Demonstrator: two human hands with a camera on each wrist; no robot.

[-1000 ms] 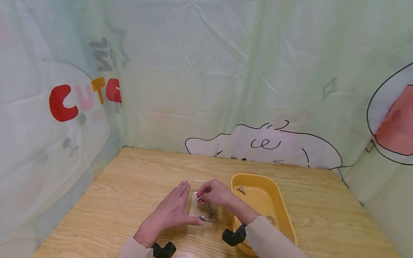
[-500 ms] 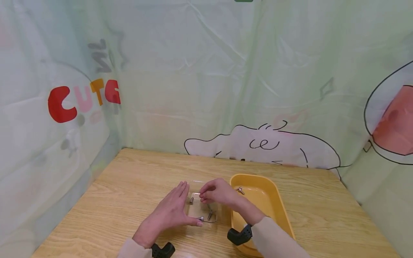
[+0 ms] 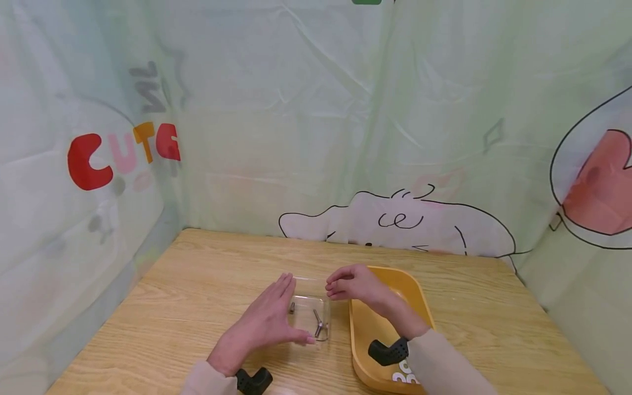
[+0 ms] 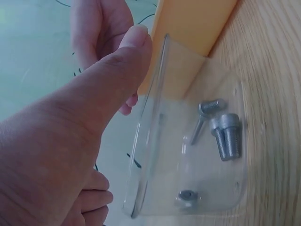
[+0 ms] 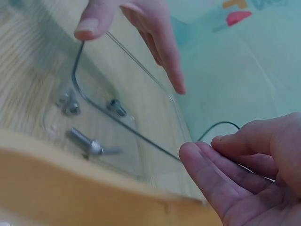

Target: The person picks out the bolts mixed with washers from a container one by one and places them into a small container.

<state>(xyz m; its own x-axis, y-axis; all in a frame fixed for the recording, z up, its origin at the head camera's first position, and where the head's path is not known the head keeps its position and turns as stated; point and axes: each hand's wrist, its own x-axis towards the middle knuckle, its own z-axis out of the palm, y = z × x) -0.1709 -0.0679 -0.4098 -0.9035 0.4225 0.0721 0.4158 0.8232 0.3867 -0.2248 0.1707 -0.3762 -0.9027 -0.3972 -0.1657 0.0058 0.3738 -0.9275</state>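
A clear plastic box (image 3: pixel 304 325) stands on the wooden table with several metal bolts (image 4: pixel 230 134) lying inside. One bolt (image 3: pixel 292 308) lies apart by the box's left wall; the others are gathered toward the right side. My left hand (image 3: pixel 264 318) spans the box's left side, fingers straight and thumb stretched along the near rim. To the right of the box, my right hand (image 3: pixel 360 288) hovers by the yellow tray's (image 3: pixel 365 323) left edge. Its fingers are loosely bent, and nothing shows between thumb and fingertips in the right wrist view.
White shapes (image 3: pixel 405 373) show in the tray's near end, partly under the right forearm. A printed curtain (image 3: pixel 276 137) hangs behind the table (image 3: pixel 222 258) and along its sides.
My right hand let go of a bolt at the box's left side, then moved right, out to the yellow tray's edge. My left hand stayed at the box.
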